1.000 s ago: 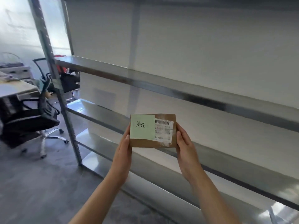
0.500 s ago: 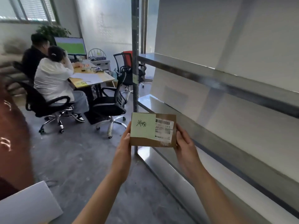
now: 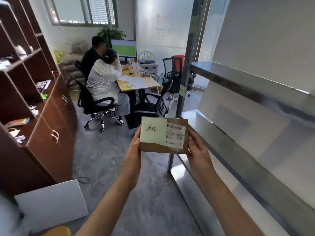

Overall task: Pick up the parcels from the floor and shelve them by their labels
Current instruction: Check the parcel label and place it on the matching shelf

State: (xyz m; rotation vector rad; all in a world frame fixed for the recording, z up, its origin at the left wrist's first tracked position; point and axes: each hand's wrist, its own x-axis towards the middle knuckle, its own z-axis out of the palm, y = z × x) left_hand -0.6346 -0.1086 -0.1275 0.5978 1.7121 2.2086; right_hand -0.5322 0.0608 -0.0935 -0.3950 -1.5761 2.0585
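Two hands are holding one brown cardboard parcel (image 3: 164,135) in the air in the head view. The left hand (image 3: 134,150) is gripping its left short end and the right hand (image 3: 198,150) its right short end, with the thumbs at the front edges and the fingers curled behind.

A pale green note (image 3: 153,130) is covering the left of its face and bearing two black handwritten characters that I cannot read for certain. A white shipping label (image 3: 175,135) beside the note is showing barcodes, its print blurred.

Grey concrete floor (image 3: 105,159) is lying below. Bare metal shelving (image 3: 238,79) is standing to the right and a brown wooden cabinet (image 3: 51,133) to the left. Further back, two people are sitting at a bench (image 3: 141,82) with a monitor (image 3: 124,48).

The parcel's long axis is running left to right, roughly level, and its labelled face is turning toward the camera.
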